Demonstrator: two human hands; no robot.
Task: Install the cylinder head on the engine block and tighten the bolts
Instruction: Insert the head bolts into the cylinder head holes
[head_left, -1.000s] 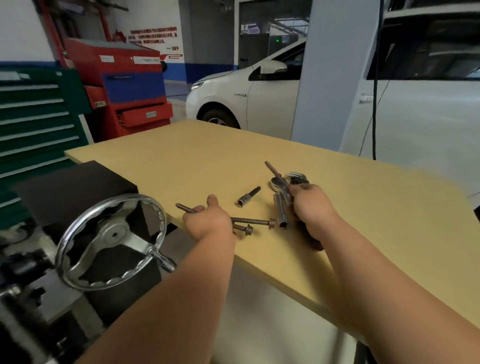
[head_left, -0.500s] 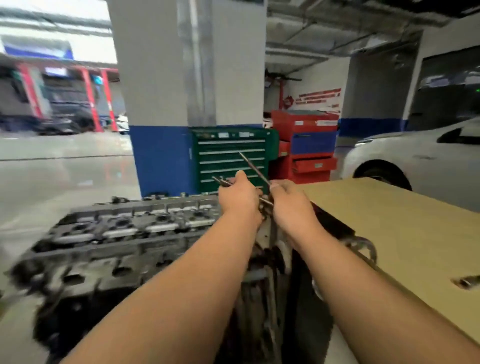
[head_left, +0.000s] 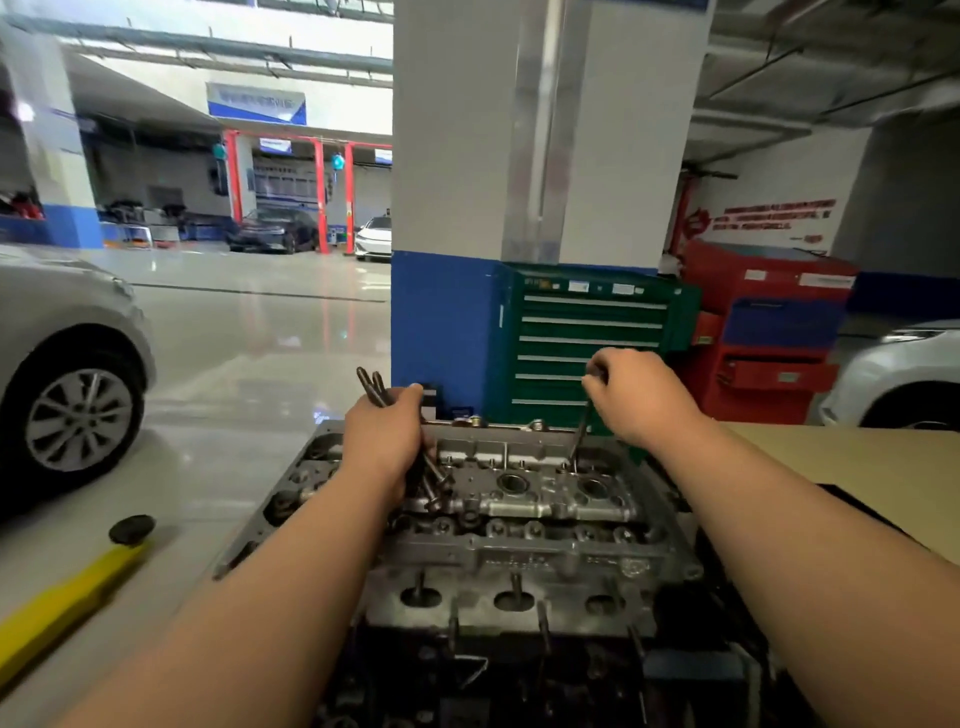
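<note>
The grey metal cylinder head (head_left: 519, 519) lies on the engine block (head_left: 519, 670) right below me. My left hand (head_left: 384, 441) is closed around a bundle of long dark head bolts (head_left: 371, 387), held over the head's left part; their threaded ends stick up past my fist and their heads hang below it. My right hand (head_left: 639, 395) pinches the top of a single bolt (head_left: 581, 436), which stands nearly upright with its lower end in a hole at the head's far right.
A wooden workbench (head_left: 857, 457) lies to the right. Behind the engine stand a green tool cabinet (head_left: 587, 338), a red cabinet (head_left: 769, 332) and a white and blue pillar (head_left: 447, 312). A silver car (head_left: 67, 374) is on the left, a yellow bar (head_left: 62, 597) on the floor.
I have turned from the workbench to the engine. Both hands carried the bolts over; the right hand now holds one bolt upright at the head's far right.
</note>
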